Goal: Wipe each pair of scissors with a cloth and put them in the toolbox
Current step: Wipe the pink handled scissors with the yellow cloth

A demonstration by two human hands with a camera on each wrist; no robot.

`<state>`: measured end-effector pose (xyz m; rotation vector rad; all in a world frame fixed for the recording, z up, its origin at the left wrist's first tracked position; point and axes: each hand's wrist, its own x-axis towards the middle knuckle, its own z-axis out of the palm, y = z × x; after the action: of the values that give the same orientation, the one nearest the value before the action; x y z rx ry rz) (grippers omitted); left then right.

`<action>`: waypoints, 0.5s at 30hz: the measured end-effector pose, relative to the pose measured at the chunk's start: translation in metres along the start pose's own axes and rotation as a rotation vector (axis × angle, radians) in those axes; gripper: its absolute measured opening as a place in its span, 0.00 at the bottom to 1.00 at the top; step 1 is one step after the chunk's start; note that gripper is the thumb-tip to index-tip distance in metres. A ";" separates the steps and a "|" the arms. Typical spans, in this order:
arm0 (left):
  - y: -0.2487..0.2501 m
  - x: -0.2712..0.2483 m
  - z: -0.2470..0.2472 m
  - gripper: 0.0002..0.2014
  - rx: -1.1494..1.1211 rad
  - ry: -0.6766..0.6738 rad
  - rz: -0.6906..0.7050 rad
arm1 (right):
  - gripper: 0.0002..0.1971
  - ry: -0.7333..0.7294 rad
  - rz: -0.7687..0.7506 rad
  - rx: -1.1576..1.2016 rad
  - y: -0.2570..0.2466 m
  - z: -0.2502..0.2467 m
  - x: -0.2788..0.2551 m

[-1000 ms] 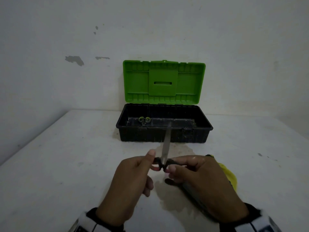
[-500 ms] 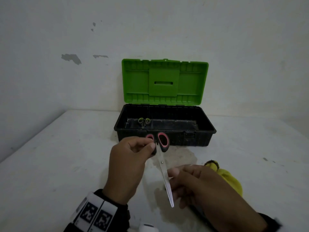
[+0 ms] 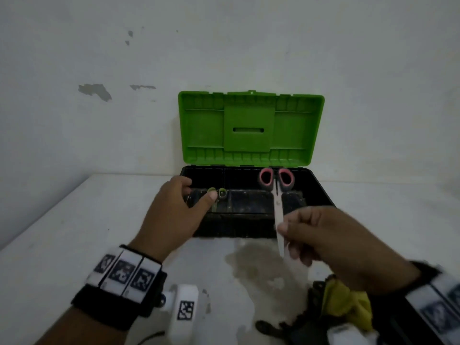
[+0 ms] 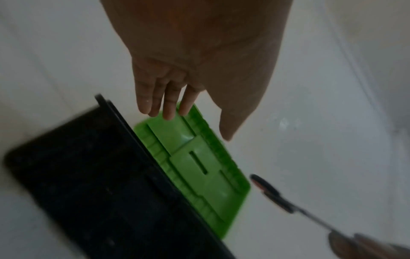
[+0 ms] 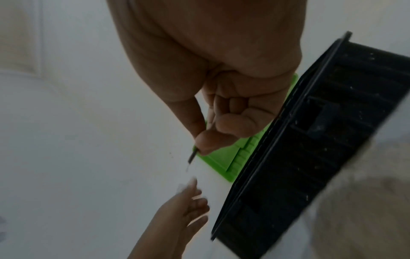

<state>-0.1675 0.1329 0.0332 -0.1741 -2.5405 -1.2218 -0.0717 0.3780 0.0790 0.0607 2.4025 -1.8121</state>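
Half a second ago the left hand (image 3: 171, 215) pinched the handles of the scissors (image 3: 276, 195); now it has let go, fingers relaxed, over the toolbox (image 3: 321, 192). The right hand (image 3: 321, 235) pinches the blades, handles raised above the box's right end. The right wrist view shows that pinch close up; the head view shows the second scissors (image 3: 219, 195) inside. The cloth (image 3: 346, 305) is partly hidden under the right wrist.

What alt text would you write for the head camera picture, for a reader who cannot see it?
A right hand pinches the blades of pink-handled scissors, handles pointing into an open toolbox with a raised green lid. The left hand, holding nothing, hovers at the box's left end near small green-handled scissors inside. A yellow cloth lies on the white table.
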 end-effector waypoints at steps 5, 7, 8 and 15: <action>-0.039 0.052 0.010 0.45 0.301 -0.250 0.073 | 0.12 0.023 0.080 -0.184 -0.017 -0.022 0.075; -0.043 0.058 0.015 0.55 0.358 -0.358 0.028 | 0.10 0.014 0.128 -0.250 -0.016 -0.022 0.104; -0.045 0.058 0.017 0.62 0.397 -0.402 -0.015 | 0.09 0.007 0.161 -0.295 -0.014 -0.020 0.117; -0.039 0.054 0.014 0.72 0.459 -0.553 -0.102 | 0.07 -0.117 0.386 -0.538 0.000 -0.002 0.182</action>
<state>-0.2310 0.1184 0.0143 -0.3104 -3.2652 -0.6425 -0.2524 0.3713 0.0564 0.3251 2.4883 -0.9531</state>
